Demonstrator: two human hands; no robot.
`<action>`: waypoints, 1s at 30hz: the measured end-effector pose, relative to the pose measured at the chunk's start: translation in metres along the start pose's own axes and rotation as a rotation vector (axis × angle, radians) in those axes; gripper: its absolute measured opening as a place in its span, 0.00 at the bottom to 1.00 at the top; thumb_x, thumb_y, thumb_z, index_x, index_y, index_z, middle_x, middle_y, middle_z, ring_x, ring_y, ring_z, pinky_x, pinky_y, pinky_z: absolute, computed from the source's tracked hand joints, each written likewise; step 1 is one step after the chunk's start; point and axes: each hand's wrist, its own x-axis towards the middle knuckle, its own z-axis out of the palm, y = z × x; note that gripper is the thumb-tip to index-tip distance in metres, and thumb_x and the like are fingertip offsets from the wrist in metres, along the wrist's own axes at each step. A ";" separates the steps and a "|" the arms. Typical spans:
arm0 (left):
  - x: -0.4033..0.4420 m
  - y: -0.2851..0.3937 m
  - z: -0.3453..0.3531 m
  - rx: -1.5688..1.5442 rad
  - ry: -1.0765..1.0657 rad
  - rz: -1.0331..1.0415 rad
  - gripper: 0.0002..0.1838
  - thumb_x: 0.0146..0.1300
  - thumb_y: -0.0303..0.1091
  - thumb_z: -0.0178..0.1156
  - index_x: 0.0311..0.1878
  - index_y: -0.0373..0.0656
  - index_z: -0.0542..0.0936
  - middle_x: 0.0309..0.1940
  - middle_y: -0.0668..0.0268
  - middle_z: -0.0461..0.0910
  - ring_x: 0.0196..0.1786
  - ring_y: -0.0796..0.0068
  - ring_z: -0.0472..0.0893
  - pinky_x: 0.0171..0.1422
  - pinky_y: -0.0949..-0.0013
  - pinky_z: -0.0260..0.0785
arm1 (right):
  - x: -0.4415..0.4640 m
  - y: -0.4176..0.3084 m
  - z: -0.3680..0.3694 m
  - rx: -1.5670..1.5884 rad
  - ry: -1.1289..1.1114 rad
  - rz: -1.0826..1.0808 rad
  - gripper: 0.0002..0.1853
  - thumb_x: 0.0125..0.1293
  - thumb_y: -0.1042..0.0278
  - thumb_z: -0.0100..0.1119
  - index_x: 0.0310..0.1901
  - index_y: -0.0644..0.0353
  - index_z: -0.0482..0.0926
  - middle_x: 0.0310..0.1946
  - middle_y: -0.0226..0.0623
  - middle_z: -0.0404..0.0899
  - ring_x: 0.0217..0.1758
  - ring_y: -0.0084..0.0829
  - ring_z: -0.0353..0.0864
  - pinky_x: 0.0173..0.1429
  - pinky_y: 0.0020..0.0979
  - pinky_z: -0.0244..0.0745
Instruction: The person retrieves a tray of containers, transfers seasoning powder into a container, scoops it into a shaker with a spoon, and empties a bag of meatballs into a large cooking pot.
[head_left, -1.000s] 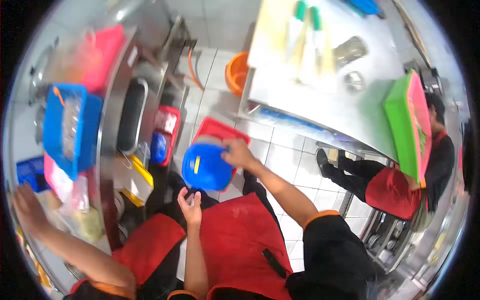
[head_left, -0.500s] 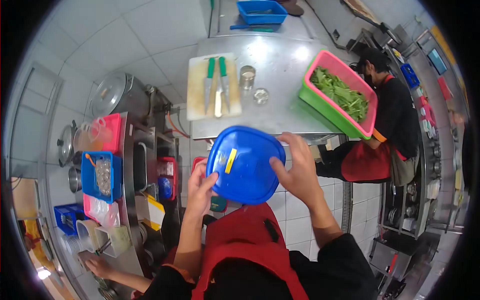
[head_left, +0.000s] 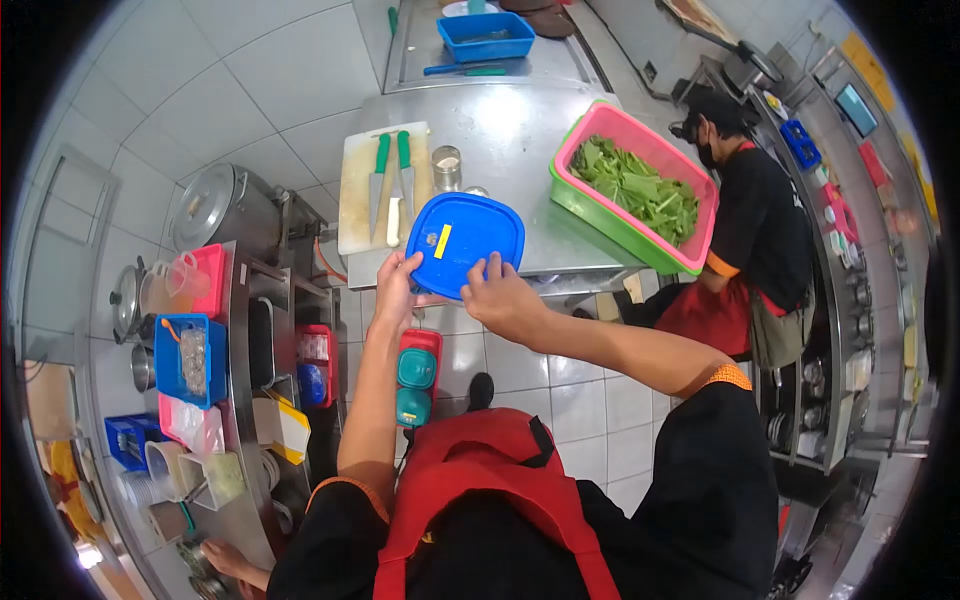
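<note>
A square blue plastic lid with rounded corners and a yellow label is held at the near edge of the steel table. Whether a box sits under it is hidden. My left hand grips its left near corner, with the thumb on top and fingers underneath. On its near right edge lie the bent fingers of my right hand. Just beyond is a metal can, and a small shiny round item is partly covered by the lid. Left of these, two green-handled knives and a white-handled tool rest on a cutting board.
A pink basket in a green tub holds leafy greens on the table's right. A co-worker stands beside it. Below, a red crate holds teal-lidded containers. Another person's hand reaches in at lower left.
The lid has moved away from my body, over the table's edge. My right hand has shifted from its right side to its near edge. The view has turned slightly.
</note>
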 end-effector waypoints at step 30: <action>-0.115 -0.033 -0.048 -0.395 0.305 0.290 0.16 0.47 0.17 0.50 0.40 0.45 0.69 0.40 0.66 0.71 0.38 0.76 0.78 0.23 0.76 0.79 | -0.103 0.097 0.084 2.147 0.466 1.214 0.16 0.61 0.67 0.57 0.50 0.58 0.74 0.50 0.34 0.75 0.51 0.30 0.73 0.55 0.34 0.70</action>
